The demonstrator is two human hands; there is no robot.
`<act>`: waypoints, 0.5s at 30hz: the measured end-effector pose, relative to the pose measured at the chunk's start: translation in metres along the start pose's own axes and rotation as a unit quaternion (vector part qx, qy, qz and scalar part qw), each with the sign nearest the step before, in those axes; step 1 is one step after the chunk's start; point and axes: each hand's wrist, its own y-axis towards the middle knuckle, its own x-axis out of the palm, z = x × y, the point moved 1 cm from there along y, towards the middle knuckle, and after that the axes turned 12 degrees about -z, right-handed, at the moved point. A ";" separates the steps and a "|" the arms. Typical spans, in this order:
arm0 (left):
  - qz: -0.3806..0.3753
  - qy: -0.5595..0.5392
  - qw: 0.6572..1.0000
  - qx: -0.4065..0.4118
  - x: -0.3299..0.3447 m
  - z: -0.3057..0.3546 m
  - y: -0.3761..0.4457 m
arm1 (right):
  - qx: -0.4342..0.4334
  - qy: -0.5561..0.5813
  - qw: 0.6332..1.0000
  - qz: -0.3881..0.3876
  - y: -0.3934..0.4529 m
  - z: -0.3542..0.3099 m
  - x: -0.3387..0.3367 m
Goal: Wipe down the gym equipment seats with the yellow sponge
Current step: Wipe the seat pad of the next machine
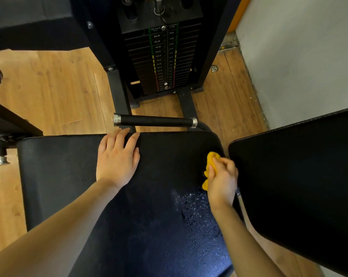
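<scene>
A black padded seat (69,166) fills the lower middle of the head view. My left hand (117,158) lies flat on its far part, fingers straight and reaching the far edge. My right hand (222,180) grips the yellow sponge (210,166) and holds it against the seat's right far corner. Water droplets (197,212) glisten on the seat just behind that hand. A second black pad (301,176) rises on the right, close beside my right hand.
A black handle bar with chrome ends (155,120) runs across just beyond the seat. Behind it stands the weight stack (163,58) in its dark frame. An adjustment knob (1,152) sticks out at the seat's left. Wooden floor (55,82) and a grey wall (301,56) surround it.
</scene>
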 end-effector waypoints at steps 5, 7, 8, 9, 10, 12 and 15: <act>-0.001 -0.012 1.000 0.011 0.000 -0.002 0.000 | 0.002 0.034 0.999 -0.006 -0.019 0.011 0.000; -0.009 -0.017 0.999 0.029 0.000 0.000 -0.006 | 0.000 0.045 0.999 -0.010 -0.011 0.005 -0.006; -0.015 -0.012 0.999 0.042 0.002 0.002 -0.012 | -0.006 0.050 0.999 -0.006 -0.006 0.001 -0.009; -0.022 -0.006 0.998 0.051 0.004 0.004 -0.019 | -0.015 0.057 0.998 0.000 0.001 -0.005 -0.013; -0.027 -0.005 0.998 0.053 0.006 0.007 -0.028 | -0.026 0.063 0.998 0.002 0.009 -0.011 -0.015; -0.035 -0.013 0.999 0.040 0.011 0.013 -0.045 | -0.039 0.081 0.996 -0.006 0.024 -0.022 -0.019; -0.037 -0.019 0.999 0.020 0.019 0.026 -0.069 | -0.024 0.073 0.996 -0.047 0.044 -0.023 -0.015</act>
